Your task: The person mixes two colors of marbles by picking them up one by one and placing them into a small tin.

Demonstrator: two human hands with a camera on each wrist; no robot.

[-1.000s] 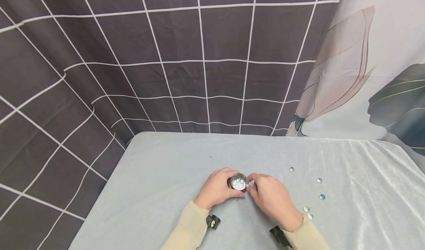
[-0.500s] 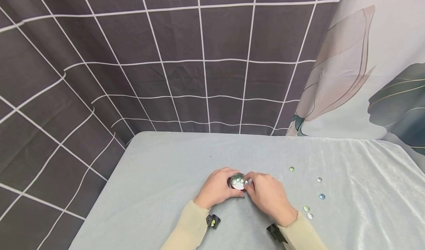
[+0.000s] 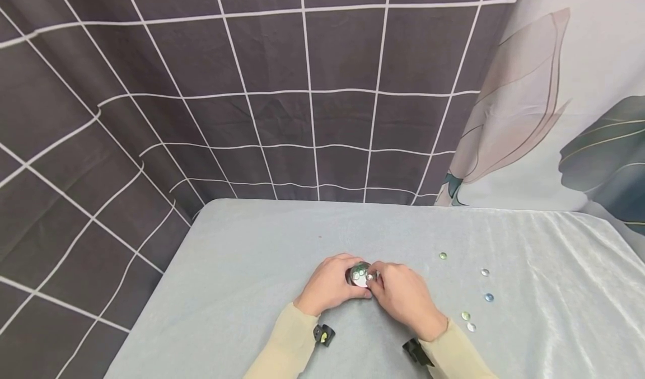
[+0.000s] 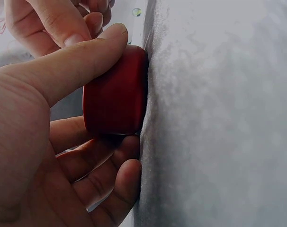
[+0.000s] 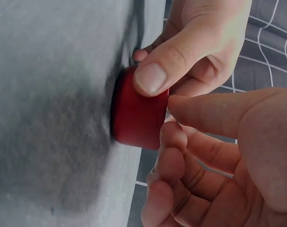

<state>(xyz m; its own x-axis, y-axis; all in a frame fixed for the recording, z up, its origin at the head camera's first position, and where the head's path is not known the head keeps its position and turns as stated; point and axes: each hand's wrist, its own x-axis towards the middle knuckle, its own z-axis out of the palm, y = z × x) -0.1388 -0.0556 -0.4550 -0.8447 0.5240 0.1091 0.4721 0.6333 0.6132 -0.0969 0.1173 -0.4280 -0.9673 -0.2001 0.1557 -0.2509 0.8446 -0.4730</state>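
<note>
A small red cup (image 5: 136,116) with a shiny silver inside stands on the cloth. Green and clear glass gems (image 3: 358,274) show within it in the head view. My left hand (image 3: 330,284) grips the cup from the left, thumb on its near side and fingers curled round the far side. At the cup's right rim, my right hand (image 3: 405,295) pinches a clear glass gem (image 3: 370,277) between thumb and index finger. The other right fingers are curled beside the cup in the right wrist view.
Right of the hands lie loose glass gems: a green one (image 3: 443,256), a clear one (image 3: 485,272), a blue one (image 3: 489,297), and a green (image 3: 466,316) and clear pair. Pale cloth (image 3: 252,256) covers the table. A dark grid-patterned curtain (image 3: 342,121) hangs behind.
My right hand has moved slightly left, carrying the clear gem from just outside the cup's right rim to over its edge. The left hand and cup have stayed in place.
</note>
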